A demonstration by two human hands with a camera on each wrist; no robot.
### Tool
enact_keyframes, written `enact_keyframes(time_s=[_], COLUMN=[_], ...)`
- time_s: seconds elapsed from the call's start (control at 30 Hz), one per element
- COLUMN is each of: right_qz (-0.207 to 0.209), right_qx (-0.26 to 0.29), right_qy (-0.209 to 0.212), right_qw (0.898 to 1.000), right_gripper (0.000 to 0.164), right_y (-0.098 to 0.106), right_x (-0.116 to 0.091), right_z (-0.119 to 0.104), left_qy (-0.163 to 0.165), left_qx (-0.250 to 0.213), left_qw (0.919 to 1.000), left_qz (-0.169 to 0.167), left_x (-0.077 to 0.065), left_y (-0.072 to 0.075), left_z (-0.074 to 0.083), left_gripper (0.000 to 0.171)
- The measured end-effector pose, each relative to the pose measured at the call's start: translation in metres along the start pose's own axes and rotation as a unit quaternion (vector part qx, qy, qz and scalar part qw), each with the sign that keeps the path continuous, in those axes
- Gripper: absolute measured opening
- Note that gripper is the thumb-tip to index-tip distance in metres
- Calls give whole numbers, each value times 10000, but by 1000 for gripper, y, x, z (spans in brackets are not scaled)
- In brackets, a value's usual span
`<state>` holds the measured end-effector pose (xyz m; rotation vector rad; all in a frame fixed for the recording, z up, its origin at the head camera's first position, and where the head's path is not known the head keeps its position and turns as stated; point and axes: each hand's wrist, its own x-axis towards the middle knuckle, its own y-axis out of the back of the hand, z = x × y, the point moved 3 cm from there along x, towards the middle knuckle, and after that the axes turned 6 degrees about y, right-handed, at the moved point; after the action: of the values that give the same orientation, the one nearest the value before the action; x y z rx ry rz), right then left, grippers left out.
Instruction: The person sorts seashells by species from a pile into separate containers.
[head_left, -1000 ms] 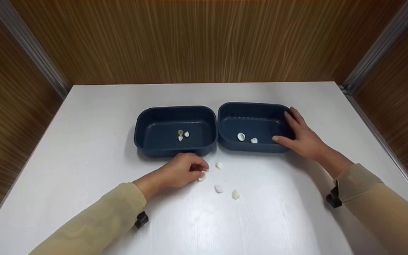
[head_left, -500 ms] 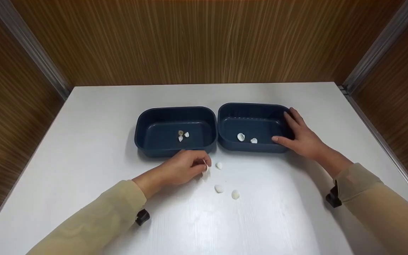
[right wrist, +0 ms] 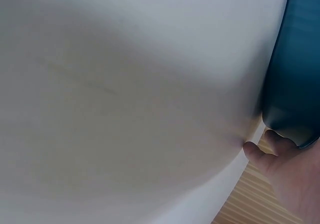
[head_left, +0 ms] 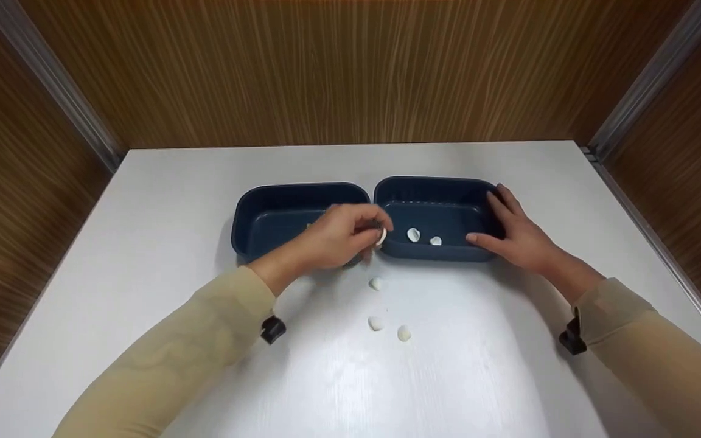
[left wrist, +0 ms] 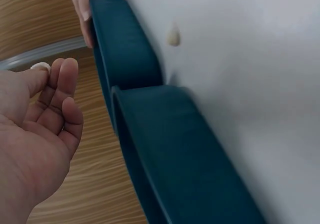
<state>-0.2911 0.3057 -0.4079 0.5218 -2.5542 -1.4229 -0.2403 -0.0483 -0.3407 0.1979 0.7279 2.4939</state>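
Observation:
In the head view my left hand pinches a white seashell between thumb and fingers, above where the two dark blue bins meet. The left wrist view shows that shell at the fingertips, raised past the bin rims. My right hand rests spread over the right end of the right bin, its thumb across the front rim. Inside that bin lie a white shell and another white shell. The left bin is partly covered by my left hand, which hides most of its shells.
On the white table in front of the bins lie three loose shells: a near one, a middle one and a right one. A wood-grain wall stands behind, with side walls left and right.
My left hand has picked up the shell from the table and carried it up and forward, to over the gap between the bins. The right hand stays at the right bin.

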Motion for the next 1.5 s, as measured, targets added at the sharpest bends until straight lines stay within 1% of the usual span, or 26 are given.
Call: enact_keyframes(time_s=[0.1, 0.2, 0.3, 0.47, 0.6, 0.77, 0.93, 1.13, 1.2, 1.33, 1.5], right_qz=[9, 9, 30, 89, 63, 15, -6, -10, 6, 32, 38], right_qx=[12, 17, 7, 16, 44, 37, 53, 91, 100, 71, 23], right_qy=[7, 0, 2, 37, 17, 25, 41, 64, 83, 123, 70], right_qw=[10000, 10000, 10000, 10000, 10000, 10000, 10000, 9999, 9999, 9999, 10000], right_gripper=[107, 107, 107, 107, 108, 108, 108, 108, 108, 107, 108], right_y=[0, -1, -1, -1, -2, -2, -3, -3, -2, -1, 2], right_x=[0, 1, 1, 1, 1, 3, 5, 6, 6, 6, 4], right_z=[1, 2, 3, 3, 1, -1, -2, -2, -1, 1, 4], left_qy=[-7, 98, 153, 157, 239, 375, 531, 579, 558, 414, 325], left_qx=[94, 185, 235, 337, 508, 711, 817, 734, 692, 611, 447], left_qw=[10000, 9998, 9996, 9992, 9982, 9964, 9943, 9942, 9946, 9960, 9980], left_qz=[33, 56, 97, 176, 197, 282, 428, 529, 537, 493, 304], left_x=[16, 31, 46, 68, 78, 86, 87, 79, 74, 60, 38], left_y=[1, 1, 0, -4, -8, -12, -12, -8, -7, -6, -12], left_z=[7, 11, 12, 10, 6, 1, -1, 1, 3, 7, 12], left_gripper=[19, 20, 21, 23, 24, 25, 30, 32, 32, 31, 31])
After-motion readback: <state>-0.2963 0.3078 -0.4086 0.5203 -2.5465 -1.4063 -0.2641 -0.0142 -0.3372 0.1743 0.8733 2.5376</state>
